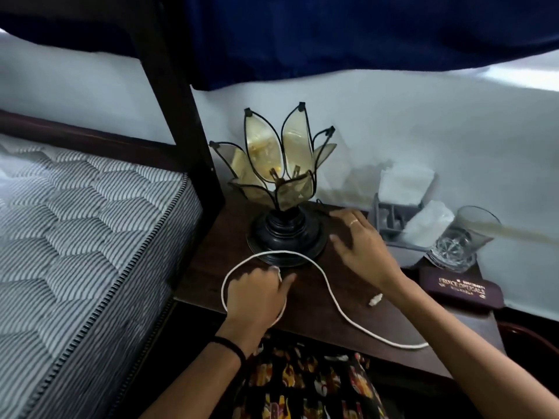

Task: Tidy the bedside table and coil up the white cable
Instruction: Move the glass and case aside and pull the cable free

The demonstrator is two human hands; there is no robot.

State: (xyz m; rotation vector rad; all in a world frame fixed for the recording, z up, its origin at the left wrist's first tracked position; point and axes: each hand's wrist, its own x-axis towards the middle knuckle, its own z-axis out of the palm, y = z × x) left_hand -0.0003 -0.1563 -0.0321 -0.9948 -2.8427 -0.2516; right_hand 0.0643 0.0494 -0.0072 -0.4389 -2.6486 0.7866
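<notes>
Grey compartmented tray (390, 220) sits at the back right of the dark wood surface (305, 309), holding white folded tissues or napkins (405, 182) plus a crumpled white wad (428, 222) (small items in the dividers too blurred to tell). Cut-glass tumbler (462, 237) just beside the tray, looks empty, faceted base. Maroon glasses case (461, 290) with gold lettering lies flat in front of the tumbler. Lotus-shaped lamp (281, 182), amber glass petals in black wire frames, turned dark round base, stands at the back left. White cable (329, 293), round and cord-like, lies on the surface in a loose loop: arcs up over the left hand (257, 294), touches the front of the lamp base, then runs diagonally down to the right toward the front edge; a small white plug end (376, 299) lies apart near the right wrist. Left hand closed in a fist around the cable, loop around it. Right hand (363, 240) spread flat, fingers open, palm down on the surface beside the lamp base, gripping nothing. Striped quilted mattress (75, 231) at left.
</notes>
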